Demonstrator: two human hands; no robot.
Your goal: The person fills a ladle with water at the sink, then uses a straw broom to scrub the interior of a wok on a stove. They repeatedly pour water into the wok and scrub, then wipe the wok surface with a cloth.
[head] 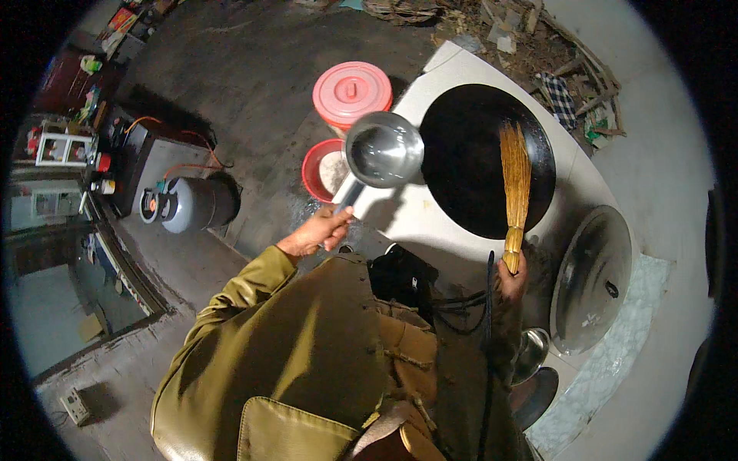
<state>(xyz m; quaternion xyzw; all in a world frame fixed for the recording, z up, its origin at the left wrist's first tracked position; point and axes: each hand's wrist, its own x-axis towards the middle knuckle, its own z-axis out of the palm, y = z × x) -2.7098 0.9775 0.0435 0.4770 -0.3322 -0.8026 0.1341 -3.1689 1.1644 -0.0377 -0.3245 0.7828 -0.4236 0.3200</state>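
My left hand (318, 231) grips the handle of a metal ladle (385, 150), whose round bowl is above the white stove top (398, 216), left of the wok. A little shiny liquid or a reflection shows in the bowl; I cannot tell which. In my right hand (513, 279) is the bound end of a straw whisk brush (515, 184). Its bristles reach over the large black wok (461, 167) set into the stove top; whether they touch the wok is unclear.
A lidded pink bucket (351, 92) and a red basin (314, 173) holding something whitish stand beyond the stove's left edge. To the right leans a large metal lid (594, 282), with a metal bowl (531, 354) nearby. A gas cylinder (199, 203) is farther left. Firewood and debris (513, 40) lie behind.
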